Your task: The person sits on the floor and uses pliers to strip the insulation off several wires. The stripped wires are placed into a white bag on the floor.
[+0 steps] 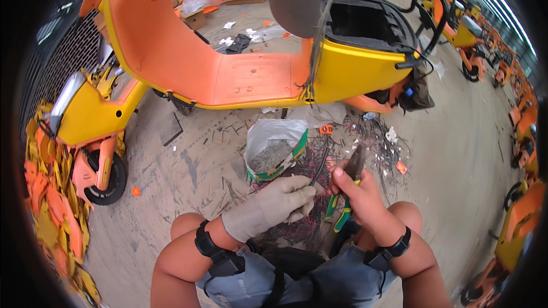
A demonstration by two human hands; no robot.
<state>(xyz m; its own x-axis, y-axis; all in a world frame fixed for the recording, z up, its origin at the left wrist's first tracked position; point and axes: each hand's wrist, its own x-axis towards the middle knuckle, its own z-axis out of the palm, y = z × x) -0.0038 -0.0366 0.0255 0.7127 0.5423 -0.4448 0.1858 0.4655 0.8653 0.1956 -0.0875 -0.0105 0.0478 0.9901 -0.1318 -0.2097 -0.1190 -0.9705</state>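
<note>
My left hand (278, 203), in a pale knitted glove, grips a short black cable (322, 164) that points up and away from me. Bare, my right hand (361, 194) is closed around a pair of pliers (354, 162) with green and yellow handles. Their jaws point away from me, and the handles hang below my palm. The two hands are close together. Just beyond my left hand stands an open white sack (276, 130) with a green band, holding many thin grey pieces. Black and pink cable scraps (310, 179) cover the floor under my hands.
A yellow and orange scooter body (257, 77) stands across the far side, with a bundle of dark wires (316, 60) hanging over it. A grey post (295, 0) blurs in front. Scooter panels (55, 205) are heaped left; more scooters (522, 218) line the right.
</note>
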